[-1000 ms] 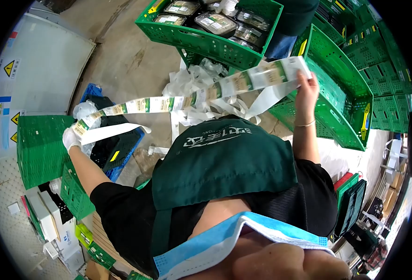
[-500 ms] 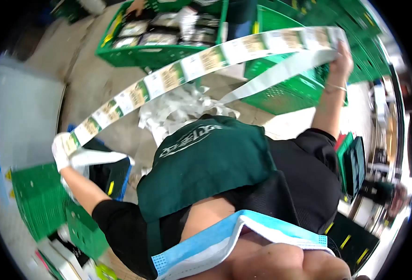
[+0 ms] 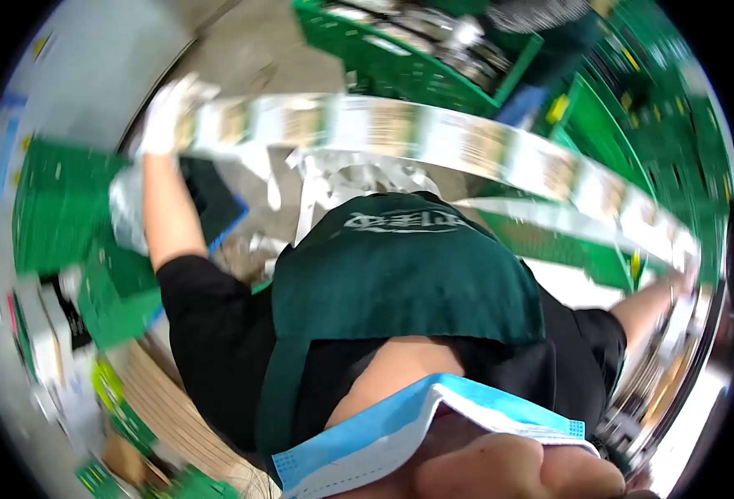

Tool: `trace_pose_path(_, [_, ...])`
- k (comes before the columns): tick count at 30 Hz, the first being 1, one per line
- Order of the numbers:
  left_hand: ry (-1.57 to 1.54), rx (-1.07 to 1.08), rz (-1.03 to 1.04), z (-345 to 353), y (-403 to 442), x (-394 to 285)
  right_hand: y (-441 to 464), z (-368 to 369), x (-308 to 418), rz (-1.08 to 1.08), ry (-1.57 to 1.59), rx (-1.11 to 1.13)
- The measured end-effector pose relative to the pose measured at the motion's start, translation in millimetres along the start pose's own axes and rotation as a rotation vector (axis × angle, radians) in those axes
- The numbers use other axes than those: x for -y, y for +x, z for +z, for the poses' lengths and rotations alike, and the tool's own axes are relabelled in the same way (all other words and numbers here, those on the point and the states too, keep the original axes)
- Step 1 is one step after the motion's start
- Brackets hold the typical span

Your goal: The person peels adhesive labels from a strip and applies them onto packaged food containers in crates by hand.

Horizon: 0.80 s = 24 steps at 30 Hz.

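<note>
We are holding a printed label strip spread wide between our hands, printed side facing us. Our gloved left hand is gripping one part, its fingers seemingly closed around it; blur is hiding how tightly. Our right hand is pinching the other part, seemingly nearly closed, though the fingers are too smeared to tell exactly. A loose white tail is hanging near the left hand, a white length is running below the strip toward the right hand, and tangled white strips are lying between them, nearer the left. We should be pulling lightly and evenly, twisting neither end, and guiding slack clear of the tangle and the green crate beyond our hands.
</note>
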<state>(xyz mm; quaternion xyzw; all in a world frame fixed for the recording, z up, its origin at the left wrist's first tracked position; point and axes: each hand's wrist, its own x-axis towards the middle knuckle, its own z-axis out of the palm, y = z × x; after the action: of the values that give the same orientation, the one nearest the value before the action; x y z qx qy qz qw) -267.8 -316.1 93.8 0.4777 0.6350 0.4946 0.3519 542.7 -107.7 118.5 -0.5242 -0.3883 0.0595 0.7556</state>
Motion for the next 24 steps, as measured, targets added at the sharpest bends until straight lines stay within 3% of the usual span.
trace_pose_path(1, [0.173,0.087,0.214,-1,12,0,0,-9,6,0.009,-0.01,-0.008])
trace_pose_path(2, [0.619,-0.009,0.526,1,19,5,-1,-7,8,0.018,-0.001,0.003])
trace_pose_path(3, [0.814,-0.114,0.657,16,24,-4,-2,-19,13,0.017,-0.012,-0.01])
trace_pose_path(5, [0.582,0.137,0.304,47,16,-56,-3,-25,18,0.016,-0.016,0.0])
trace_pose_path(7, [0.129,0.12,0.178,74,-2,-88,-2,-31,23,0.008,-0.02,0.018])
trace_pose_path(8, [0.04,0.177,0.225,77,6,-86,-1,-35,25,0.005,-0.024,0.025])
trace_pose_path(9, [-0.167,0.252,0.136,78,7,-85,-4,-38,30,0.002,-0.025,0.036])
trace_pose_path(11, [-0.23,0.431,-0.026,79,15,-83,-5,-44,35,-0.01,-0.031,0.053])
trace_pose_path(12, [-0.372,0.605,0.26,77,20,-59,-7,-45,37,-0.017,-0.033,0.069])
trace_pose_path(13, [-0.194,0.729,0.496,79,23,-49,-9,-45,39,-0.017,-0.035,0.091])
trace_pose_path(15, [-0.049,0.505,-0.072,102,40,-32,-14,-46,47,-0.027,-0.046,0.137])
trace_pose_path(17, [0.129,0.532,0.113,115,45,-18,-22,-45,55,-0.049,-0.069,0.199])
trace_pose_path(19, [0.171,0.629,0.15,132,57,6,-34,-41,65,-0.071,-0.09,0.289])
trace_pose_path(21, [0.106,0.608,0.047,143,57,18,-54,-29,77,-0.092,-0.112,0.43])
trace_pose_path(23, [0.425,0.528,0.044,163,46,0,-78,-14,86,-0.107,-0.121,0.591])
trace_pose_path(24, [0.155,0.447,-0.035,172,48,9,-92,-4,90,-0.111,-0.121,0.696])
